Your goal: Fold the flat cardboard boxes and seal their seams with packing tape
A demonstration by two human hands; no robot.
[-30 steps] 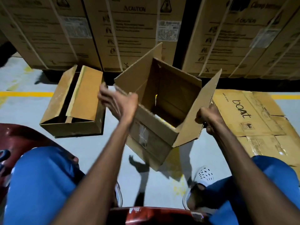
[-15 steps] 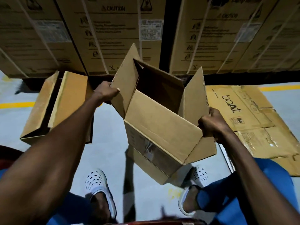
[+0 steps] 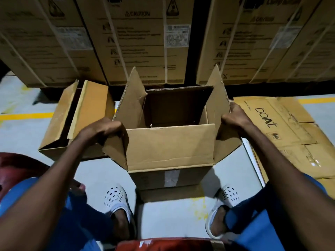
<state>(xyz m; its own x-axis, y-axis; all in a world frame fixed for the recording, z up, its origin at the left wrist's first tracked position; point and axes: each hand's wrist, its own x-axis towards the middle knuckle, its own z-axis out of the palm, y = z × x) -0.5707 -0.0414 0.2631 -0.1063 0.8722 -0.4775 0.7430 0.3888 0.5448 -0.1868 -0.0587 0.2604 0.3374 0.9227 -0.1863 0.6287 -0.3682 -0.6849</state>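
- Where a second before it had hung tilted on one corner between the hands, the erected brown corrugated cardboard box (image 3: 170, 142) stood square and mouth-up on the grey floor (image 3: 27, 134), between the person's two white perforated clogs (image 3: 117, 198).
- Left hand (image 3: 101, 129): fingers curled shut over the edge of the left side flap, which splayed outward.
- Right hand (image 3: 235, 116): clenched on the right side flap in the same manner.
- Near flap hung folded down over the front wall; far flap stood about upright. The top remained open.
- A strip of pale tape (image 3: 171, 175) showed on the lower front wall; the bottom seam itself was hidden, so its seal could not be confirmed.
- Judgement: the turn to upright suggests the base was finished and the box was being set down or readied for closing its top.
- Second brown cardboard box (image 3: 72, 124), flaps partly open, lay on the floor just left of the first.
- Flattened brown cardboard sheets printed "boAt" (image 3: 282, 127) lay to the right, apparently awaiting folding.
- Large strapped cartons marked CAUTION (image 3: 137, 42) stood stacked behind.
- No tape roll or dispenser was in view.
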